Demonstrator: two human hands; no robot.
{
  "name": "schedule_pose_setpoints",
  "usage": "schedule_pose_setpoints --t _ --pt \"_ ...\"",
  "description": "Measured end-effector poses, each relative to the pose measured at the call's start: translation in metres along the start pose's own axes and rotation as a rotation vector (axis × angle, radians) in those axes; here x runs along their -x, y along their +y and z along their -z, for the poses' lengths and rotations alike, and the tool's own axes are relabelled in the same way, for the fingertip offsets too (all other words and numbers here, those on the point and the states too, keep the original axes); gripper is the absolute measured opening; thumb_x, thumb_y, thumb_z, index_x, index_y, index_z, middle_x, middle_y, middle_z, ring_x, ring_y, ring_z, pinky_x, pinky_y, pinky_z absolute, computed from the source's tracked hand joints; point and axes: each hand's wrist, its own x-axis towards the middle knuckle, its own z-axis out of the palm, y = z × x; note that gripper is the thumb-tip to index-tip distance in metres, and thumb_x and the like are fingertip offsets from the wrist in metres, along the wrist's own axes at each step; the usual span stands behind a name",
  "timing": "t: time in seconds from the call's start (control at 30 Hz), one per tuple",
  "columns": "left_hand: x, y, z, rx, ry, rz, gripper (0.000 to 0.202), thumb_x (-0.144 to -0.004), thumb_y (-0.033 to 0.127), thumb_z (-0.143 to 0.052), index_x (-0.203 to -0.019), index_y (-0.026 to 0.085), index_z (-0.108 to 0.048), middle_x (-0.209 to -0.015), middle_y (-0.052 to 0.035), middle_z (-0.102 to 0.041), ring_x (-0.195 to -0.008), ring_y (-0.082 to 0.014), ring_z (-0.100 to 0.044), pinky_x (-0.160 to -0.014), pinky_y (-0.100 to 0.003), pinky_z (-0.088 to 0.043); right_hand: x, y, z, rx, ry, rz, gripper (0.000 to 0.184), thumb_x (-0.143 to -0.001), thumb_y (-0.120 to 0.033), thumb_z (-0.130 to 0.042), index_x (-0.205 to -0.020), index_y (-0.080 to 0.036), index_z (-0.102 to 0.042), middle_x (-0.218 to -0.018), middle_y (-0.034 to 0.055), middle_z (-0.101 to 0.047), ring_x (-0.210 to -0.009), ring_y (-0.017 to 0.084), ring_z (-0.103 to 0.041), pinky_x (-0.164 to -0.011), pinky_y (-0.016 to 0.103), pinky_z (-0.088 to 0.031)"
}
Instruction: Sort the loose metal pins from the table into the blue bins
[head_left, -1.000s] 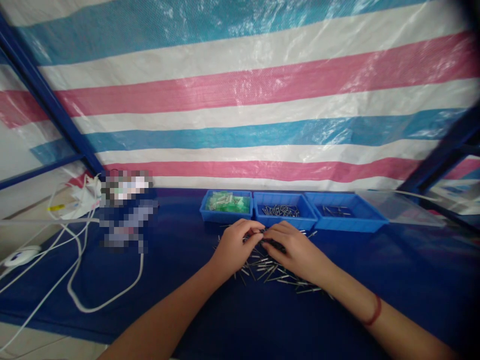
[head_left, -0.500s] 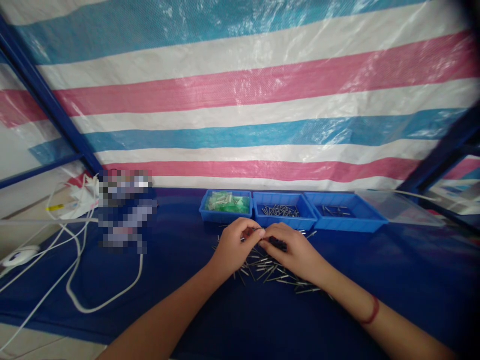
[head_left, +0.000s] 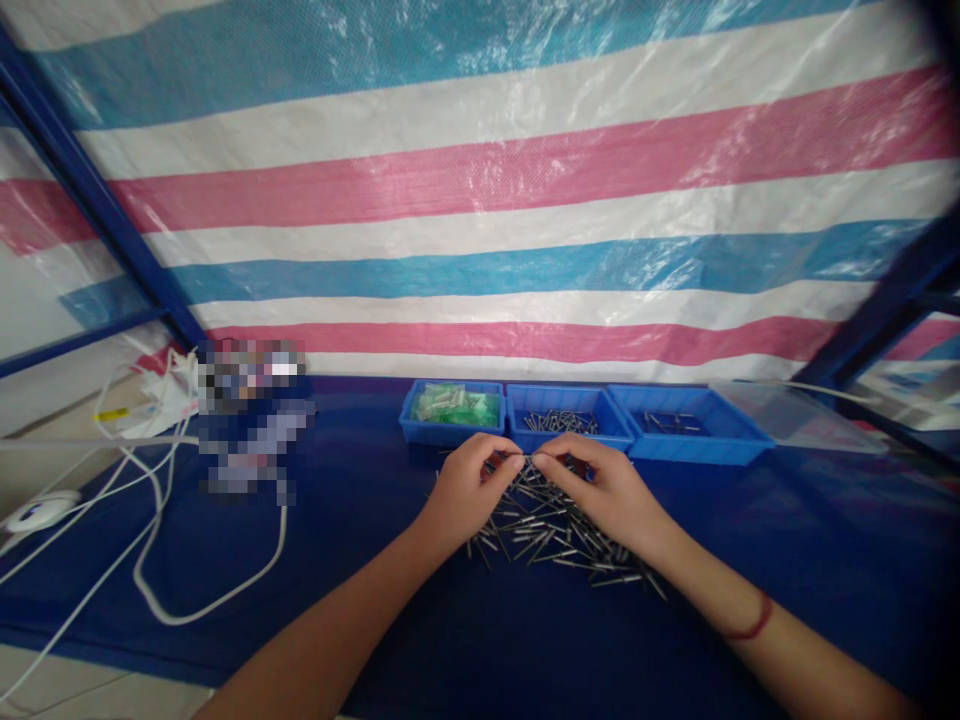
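Over a loose pile of thin metal pins (head_left: 536,530), shaped like blind rivets, my two hands meet with their fingertips almost touching. My left hand (head_left: 476,485) is closed in a pinch of thumb and forefinger. Facing it, my right hand (head_left: 596,485) pinches in the same way. A short bit of a thin dark metal pin (head_left: 528,455) shows between the two pinches; the rest of it is hidden by the fingers. The pile lies on the dark blue table (head_left: 480,640), beneath and in front of both hands.
Behind the hands stand three blue bins: one with green and clear packets (head_left: 454,405), a middle bin (head_left: 574,440) with many pins, and a right bin (head_left: 720,450) with several. White cables (head_left: 161,605) and a blurred-out patch (head_left: 251,430) lie at left; a clear plastic sheet (head_left: 810,420) at right.
My right hand has shifted slightly right and turned, so a small gap now shows between the two pinches. My left hand has barely moved.
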Motion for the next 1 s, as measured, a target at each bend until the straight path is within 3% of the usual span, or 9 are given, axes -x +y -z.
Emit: schedule_pose_setpoints --t 0.1,0.17,0.27,0.33,0.47,0.57,0.7,0.83,1.0 --pt "0.002 -0.002 0.000 -0.172 -0.039 -0.073 0.026 -0.087 0.032 -0.053 -0.108 0.018 -0.060 -0.104 -0.0064 -0.062 -0.097 -0.0195 -0.056 -0.087 -0.032 -0.043 -0.004 0.004 0.014 0.084 0.079 -0.039 0.024 -0.087 -0.039 -0.051 -0.082 -0.020 -0.066 -0.078 0.0026 -0.067 -0.068 0.015 -0.059 -0.062 0.027 -0.046" --pt "0.004 -0.003 0.000 -0.311 -0.079 -0.098 0.030 -0.088 0.035 -0.051 -0.113 0.021 -0.059 -0.108 -0.0066 -0.061 -0.103 -0.0223 -0.052 -0.091 -0.037 -0.040 -0.008 0.012 0.033 0.203 0.176 -0.081 0.024 -0.086 -0.038 -0.051 -0.084 -0.020 -0.066 -0.080 0.0034 -0.067 -0.069 0.016 -0.059 -0.061 0.028 -0.045" --pt "0.006 -0.005 0.001 -0.460 -0.159 -0.090 0.030 -0.090 0.038 -0.048 -0.112 0.024 -0.062 -0.111 -0.0057 -0.059 -0.103 -0.0241 -0.049 -0.087 -0.039 -0.040 -0.011 0.034 0.074 0.484 0.273 -0.117 0.018 -0.083 -0.033 -0.053 -0.084 -0.020 -0.065 -0.077 0.0045 -0.066 -0.068 0.019 -0.060 -0.064 0.031 -0.044" --pt "0.007 -0.005 0.002 -0.512 -0.203 -0.096 0.029 -0.090 0.037 -0.048 -0.112 0.025 -0.062 -0.113 -0.0050 -0.059 -0.103 -0.0242 -0.048 -0.085 -0.039 -0.039 -0.009 0.055 0.100 0.704 0.330 -0.158 0.014 -0.079 -0.032 -0.056 -0.074 -0.021 -0.062 -0.069 0.0061 -0.064 -0.062 0.021 -0.058 -0.059 0.033 -0.041" --pt "0.007 -0.007 0.002 -0.561 -0.229 -0.107 0.027 -0.090 0.032 -0.048 -0.113 0.027 -0.062 -0.112 -0.0043 -0.059 -0.101 -0.0231 -0.048 -0.082 -0.037 -0.038 0.000 0.096 0.128 0.881 0.382 -0.184 0.021 -0.077 -0.032 -0.054 -0.058 -0.024 -0.050 -0.054 0.0045 -0.057 -0.042 0.017 -0.046 -0.053 0.034 -0.037" --pt "0.007 -0.008 0.002 -0.572 -0.229 -0.098 0.024 -0.091 0.032 -0.048 -0.108 0.029 -0.064 -0.107 -0.0032 -0.061 -0.099 -0.0224 -0.048 -0.079 -0.035 -0.036 0.005 0.114 0.129 0.919 0.373 -0.170 0.020 -0.076 -0.034 -0.053 -0.059 -0.024 -0.049 -0.051 0.0039 -0.055 -0.041 0.019 -0.047 -0.051 0.034 -0.037" --pt "0.006 -0.007 0.002 -0.563 -0.234 -0.113 0.020 -0.091 0.033 -0.048 -0.098 0.028 -0.066 -0.101 -0.0011 -0.063 -0.096 -0.0216 -0.049 -0.077 -0.035 -0.034 0.001 0.116 0.122 0.974 0.320 -0.180 0.018 -0.077 -0.038 -0.052 -0.074 -0.021 -0.057 -0.060 0.0083 -0.062 -0.044 0.022 -0.051 -0.051 0.035 -0.037" --pt "0.006 -0.004 0.003 -0.570 -0.234 -0.115 0.021 -0.092 0.032 -0.046 -0.091 0.025 -0.066 -0.099 -0.0010 -0.063 -0.095 -0.0205 -0.049 -0.078 -0.034 -0.034 -0.007 0.101 0.115 0.942 0.309 -0.160 0.023 -0.079 -0.038 -0.051 -0.078 -0.018 -0.062 -0.071 0.0117 -0.066 -0.057 0.025 -0.058 -0.059 0.037 -0.041" --pt "0.006 -0.004 0.003 -0.556 -0.212 -0.109 0.023 -0.094 0.031 -0.043 -0.092 0.024 -0.064 -0.099 -0.0012 -0.063 -0.094 -0.0194 -0.052 -0.080 -0.033 -0.035 -0.012 0.067 0.093 0.830 0.313 -0.022 0.023 -0.082 -0.035 -0.051 -0.080 -0.017 -0.064 -0.075 0.0095 -0.067 -0.072 0.024 -0.061 -0.073 0.037 -0.044"
